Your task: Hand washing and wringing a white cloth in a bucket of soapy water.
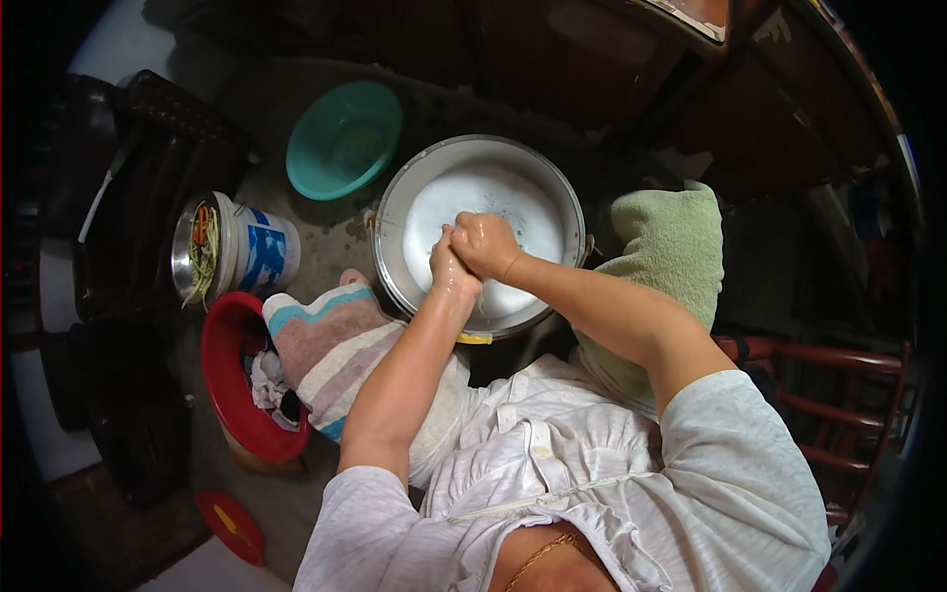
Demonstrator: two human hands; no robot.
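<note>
My left hand (450, 265) and my right hand (484, 244) press together, wet, above the foamy water (484, 189) in a large metal pot (392, 244). The right hand's fingers are curled into a fist against the left hand's fingers. Whether anything lies between them is hidden. White suds cover most of the water, with a thinner patch just beyond the right hand. The pot stands on the floor between my knees, and the yellow grip (473, 339) of its handle hangs on the near side.
A green plastic basin (344, 140) stands beyond the pot. To the left, a white-and-blue bucket (270, 248) bears a metal bowl (180, 255) of shredded vegetables. A red basin (222, 370) holds clothes (270, 381). Striped (333, 351) and green towels (669, 244) cover my knees. A wooden chair (836, 407) stands right.
</note>
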